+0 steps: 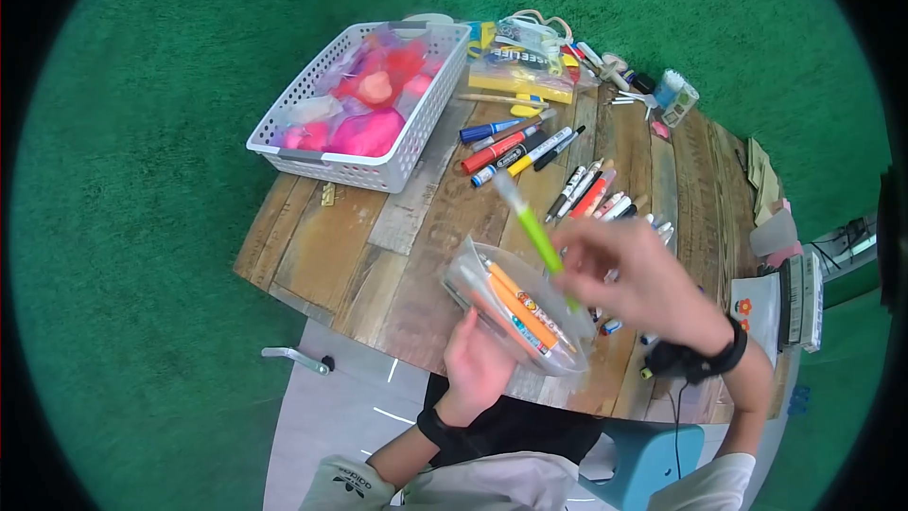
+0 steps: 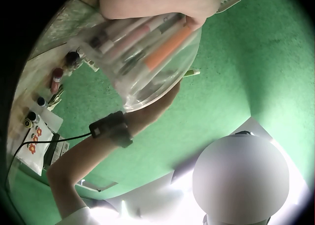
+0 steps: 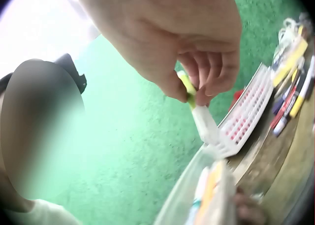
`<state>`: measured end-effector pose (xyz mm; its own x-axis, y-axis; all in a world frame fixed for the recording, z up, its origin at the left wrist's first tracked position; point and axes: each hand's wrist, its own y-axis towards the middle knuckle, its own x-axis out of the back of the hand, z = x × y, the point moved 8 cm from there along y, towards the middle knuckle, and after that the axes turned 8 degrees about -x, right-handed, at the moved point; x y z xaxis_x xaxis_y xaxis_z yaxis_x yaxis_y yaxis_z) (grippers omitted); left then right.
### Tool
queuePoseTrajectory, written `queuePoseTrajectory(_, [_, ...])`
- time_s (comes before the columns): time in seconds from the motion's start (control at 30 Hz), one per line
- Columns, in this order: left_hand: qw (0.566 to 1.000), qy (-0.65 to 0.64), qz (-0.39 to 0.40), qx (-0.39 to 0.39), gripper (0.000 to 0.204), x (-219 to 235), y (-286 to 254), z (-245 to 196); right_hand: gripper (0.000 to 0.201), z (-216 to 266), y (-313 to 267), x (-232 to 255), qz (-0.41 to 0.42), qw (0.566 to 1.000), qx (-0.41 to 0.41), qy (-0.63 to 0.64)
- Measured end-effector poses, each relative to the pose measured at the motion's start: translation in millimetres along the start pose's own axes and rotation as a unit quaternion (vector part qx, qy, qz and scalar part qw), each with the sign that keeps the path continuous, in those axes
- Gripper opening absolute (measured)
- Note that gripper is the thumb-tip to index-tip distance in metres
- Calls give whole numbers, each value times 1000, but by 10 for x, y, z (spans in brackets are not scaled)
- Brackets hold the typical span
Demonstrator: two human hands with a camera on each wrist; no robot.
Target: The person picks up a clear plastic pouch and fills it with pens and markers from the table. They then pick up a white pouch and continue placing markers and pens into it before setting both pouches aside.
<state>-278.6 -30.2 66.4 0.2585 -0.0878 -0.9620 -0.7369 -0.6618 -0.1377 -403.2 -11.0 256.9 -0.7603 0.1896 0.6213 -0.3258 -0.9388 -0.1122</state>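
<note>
My left hand [image 1: 480, 367] holds a clear pencil pouch [image 1: 565, 360] from below, over the table's front edge. Orange pens [image 1: 520, 303] and other pens show through its see-through side. In the left wrist view the hand [image 2: 162, 3] grips the pouch along its edge. Above the pouch, my right hand [image 1: 634, 274] pinches a bright green pen [image 1: 537, 238] with a whitish translucent end. Thumb and fingertips are around the pen's green part in the right wrist view, its pale end [image 3: 204, 124] pointing down near the pouch's rim.
A white perforated basket [image 1: 326, 167] with pink and red items stands at the back left. Several markers [image 1: 511, 149] lie mid-table, and more pens [image 1: 586, 189] lie right of them. Plastic packets [image 1: 520, 61] and cotton swabs [image 1: 670, 90] sit farther back. A blue stool [image 1: 653, 464] stands below.
</note>
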Motion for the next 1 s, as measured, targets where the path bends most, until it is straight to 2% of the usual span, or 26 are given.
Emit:
queuePoseTrajectory(0.03, [1000,2,0,-1,55,-9,6,-2,26,66,-87,-50,19,998,-53,-14])
queuePoseTrajectory(0.07, [1000,-5,7,0,55,-37,12,-2,27,46,-156,-110,15,998,-23,-64])
queuePoseTrajectory(0.17, [1000,-3,15,-1,56,-54,6,-11,28,40,-287,-185,42,995,-56,-76])
queuePoseTrajectory(0.37, [1000,15,22,7,54,-99,6,4,28,1,-313,-250,7,993,24,-112])
queuePoseTrajectory(0.43, [1000,17,23,10,53,-106,6,3,29,30,-281,-290,-15,990,74,-122])
queuePoseTrajectory(0.53, [999,32,21,23,54,-107,-2,30,26,63,-233,-323,-36,985,96,-141])
queuePoseTrajectory(0.67, [998,59,14,20,58,-171,10,16,22,-52,-122,-298,-35,983,64,-169])
queuePoseTrajectory(0.73, [997,74,4,16,62,-146,11,12,19,-154,-73,-309,16,993,-11,-115])
queuePoseTrajectory(0.8, [997,68,27,6,56,-143,8,-5,20,-139,-65,-312,20,995,-23,-97])
queuePoseTrajectory(0.87, [997,70,23,9,56,-142,6,1,20,-203,-65,-357,53,995,-78,-39])
queuePoseTrajectory(0.9, [997,72,20,10,56,-138,10,2,20,-227,-65,-378,53,995,-79,-40])
queuePoseTrajectory(0.97, [997,69,27,12,56,-140,6,-3,19,-160,-80,-413,37,998,4,-49])
queuePoseTrajectory(1.0, [997,66,35,12,56,-148,2,-3,19,-165,-82,-410,38,998,2,-49])
